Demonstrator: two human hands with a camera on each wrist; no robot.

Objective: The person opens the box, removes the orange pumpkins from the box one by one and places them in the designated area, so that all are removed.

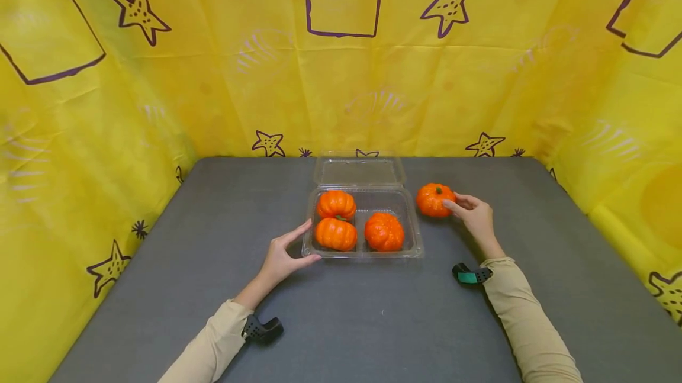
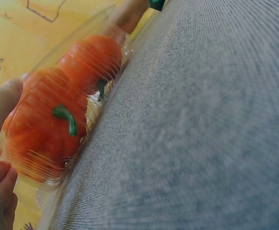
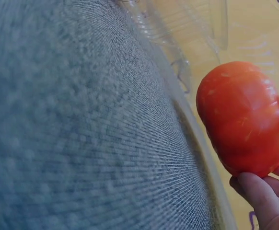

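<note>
My right hand pinches a small orange toy pumpkin with a green stem, held up off the table in the right wrist view, to the right of a clear plastic clamshell container. Inside the container, two pumpkins sit at the left, a rear one and a front one. A third pumpkin lies in its right half. My left hand rests at the container's front left corner, thumb and fingers spread and fairly straight. Through the clear wall, green stems show in the left wrist view.
The container's lid stands folded back behind it. A grey cloth covers the table. Yellow curtains with drawn starfish hang behind and at both sides. Each wrist wears a black band.
</note>
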